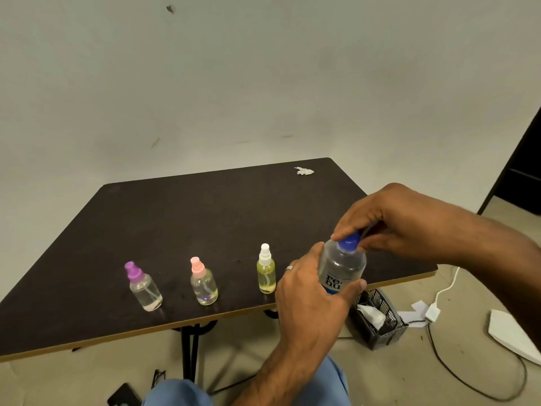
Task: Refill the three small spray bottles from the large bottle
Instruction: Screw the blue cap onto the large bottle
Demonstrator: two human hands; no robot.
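Observation:
Three small spray bottles stand in a row near the front edge of the dark table (pixel 205 206): one with a purple cap (pixel 144 287), one with a pink cap (pixel 203 282), one yellowish with a white cap (pixel 265 270). All three caps are on. To their right, my left hand (pixel 310 300) grips the body of the large clear bottle (pixel 341 266). My right hand (pixel 409 224) pinches its blue cap (pixel 349 242) from above.
A crumpled white scrap (pixel 304 171) lies at the table's far right corner. On the floor to the right stand a dark mesh basket (pixel 380 320) with tissue, a white charger and cable (pixel 433 313), and a white board (pixel 512 335). A phone (pixel 124 396) lies below.

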